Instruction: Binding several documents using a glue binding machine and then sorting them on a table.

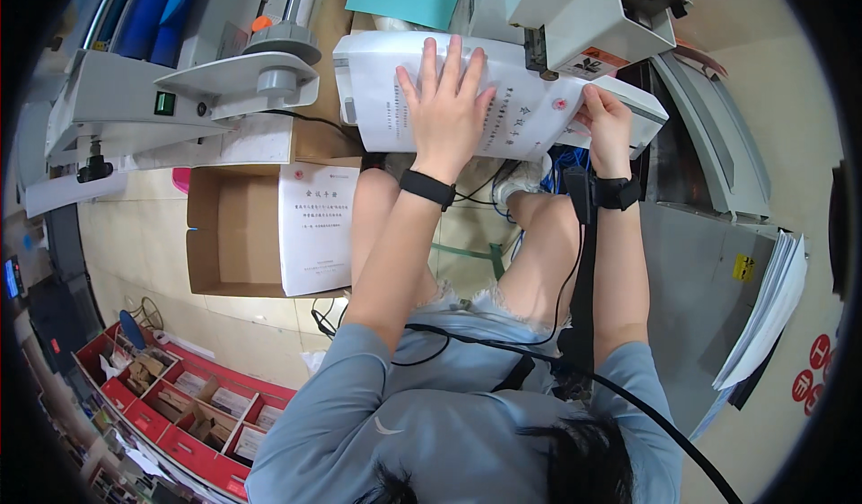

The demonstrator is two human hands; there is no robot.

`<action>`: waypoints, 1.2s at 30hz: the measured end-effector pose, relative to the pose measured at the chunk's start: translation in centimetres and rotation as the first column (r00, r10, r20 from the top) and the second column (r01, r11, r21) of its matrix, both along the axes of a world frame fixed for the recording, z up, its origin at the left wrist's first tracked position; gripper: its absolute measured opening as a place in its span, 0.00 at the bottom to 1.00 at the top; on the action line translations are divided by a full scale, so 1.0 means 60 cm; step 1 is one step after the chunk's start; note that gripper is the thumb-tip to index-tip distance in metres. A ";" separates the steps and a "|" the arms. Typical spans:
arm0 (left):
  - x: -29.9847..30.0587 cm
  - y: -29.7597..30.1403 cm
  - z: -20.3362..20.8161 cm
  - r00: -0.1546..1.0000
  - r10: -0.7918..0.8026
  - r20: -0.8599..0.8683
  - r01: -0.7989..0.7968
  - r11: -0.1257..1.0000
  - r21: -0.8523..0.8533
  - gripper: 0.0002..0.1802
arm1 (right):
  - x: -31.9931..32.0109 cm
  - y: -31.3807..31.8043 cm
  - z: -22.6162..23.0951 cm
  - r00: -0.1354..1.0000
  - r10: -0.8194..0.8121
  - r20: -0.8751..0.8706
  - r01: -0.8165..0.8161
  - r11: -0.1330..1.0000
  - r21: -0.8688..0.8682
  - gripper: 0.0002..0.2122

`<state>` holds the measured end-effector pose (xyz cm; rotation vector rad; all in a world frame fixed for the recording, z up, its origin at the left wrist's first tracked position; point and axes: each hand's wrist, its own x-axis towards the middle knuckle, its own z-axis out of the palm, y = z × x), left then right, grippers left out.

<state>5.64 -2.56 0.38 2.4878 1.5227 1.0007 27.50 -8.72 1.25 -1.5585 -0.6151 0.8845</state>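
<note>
A white printed booklet [525, 113] with a small red emblem lies across the grey work table in front of me. My left hand [447, 105] rests flat on it, fingers spread and pointing away from me. At the right end of the booklet, my right hand [607, 125] pinches its edge between thumb and fingers. The booklet's far edge lies by the dark metal head [536, 52] of a grey bench machine [597, 24], perhaps a stapler. Whether that edge sits under the head I cannot tell.
Left of my knees, an open cardboard box [235, 230] holds a stack of similar booklets [316, 230]. Another grey machine [135, 105] stands at far left. Cables [567, 165] hang below the table. A grey cabinet [691, 289] is at right; red compartment shelving [184, 405] stands lower left.
</note>
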 end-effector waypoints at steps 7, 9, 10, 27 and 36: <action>-0.007 0.007 -0.015 0.998 -0.054 0.039 0.054 0.999 -0.003 0.26 | 0.016 0.012 0.018 0.776 0.237 0.584 -0.073 0.954 -0.291 0.12; -0.008 0.008 -0.018 0.998 -0.061 0.034 0.061 0.998 -0.006 0.27 | 0.001 0.013 0.055 0.537 0.327 0.778 -0.015 0.925 -0.379 0.11; -0.008 0.008 -0.019 0.997 -0.066 0.028 0.066 0.998 -0.007 0.27 | -0.012 0.014 0.073 0.408 0.351 0.843 0.033 0.917 -0.398 0.11; 0.012 0.022 -0.001 0.976 -0.144 -0.161 0.163 0.980 0.113 0.25 | 0.007 0.048 0.075 0.140 0.539 0.830 -0.182 0.838 -0.514 0.19; 0.015 0.020 0.006 0.962 -0.149 -0.227 0.176 0.979 0.102 0.24 | 0.015 0.044 0.059 0.206 0.535 0.819 -0.212 0.842 -0.496 0.23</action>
